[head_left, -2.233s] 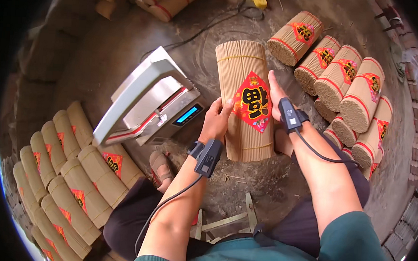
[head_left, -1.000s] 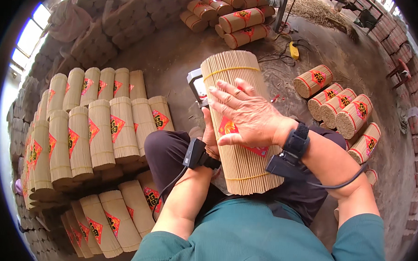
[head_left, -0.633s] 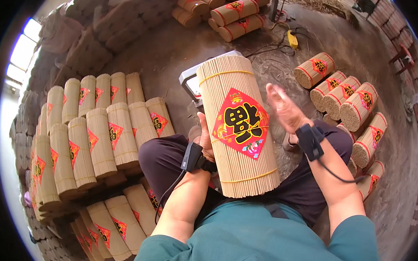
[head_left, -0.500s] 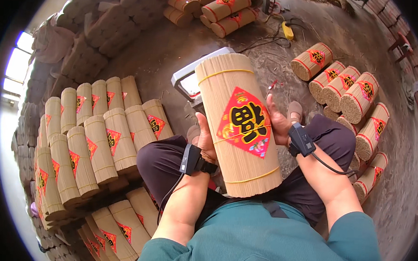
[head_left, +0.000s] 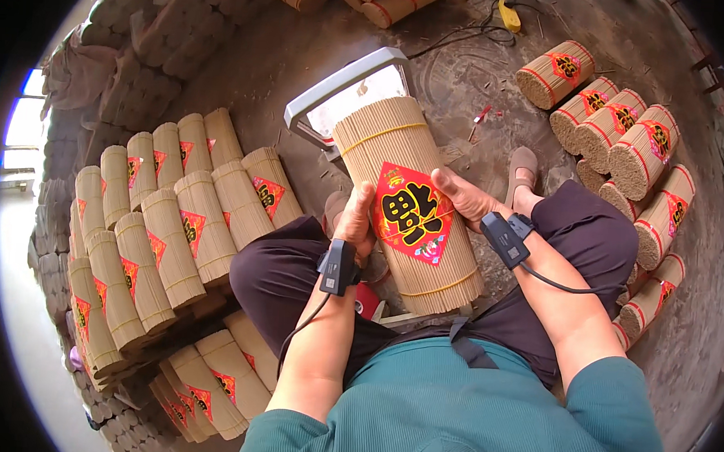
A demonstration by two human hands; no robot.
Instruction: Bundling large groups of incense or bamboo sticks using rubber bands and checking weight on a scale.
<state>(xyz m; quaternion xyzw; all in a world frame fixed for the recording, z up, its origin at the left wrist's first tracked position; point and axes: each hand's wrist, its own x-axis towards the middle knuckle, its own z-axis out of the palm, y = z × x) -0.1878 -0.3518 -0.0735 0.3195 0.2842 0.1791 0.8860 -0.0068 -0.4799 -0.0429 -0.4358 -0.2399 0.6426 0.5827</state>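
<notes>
Mid-frame, a person's left hand (head_left: 356, 222) and right hand (head_left: 466, 200), each half-curled, grip opposite sides of a tilted, red-labelled stick bundle (head_left: 408, 208). Stacked bundles (head_left: 200, 227) fill the lower left. Beyond, upper centre, stands a scale (head_left: 376, 89); upper right, a pile (head_left: 614, 129) and a yellow block (head_left: 509, 16).

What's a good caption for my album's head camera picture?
Left hand and right hand hold a red-labelled stick bundle between them.
</notes>
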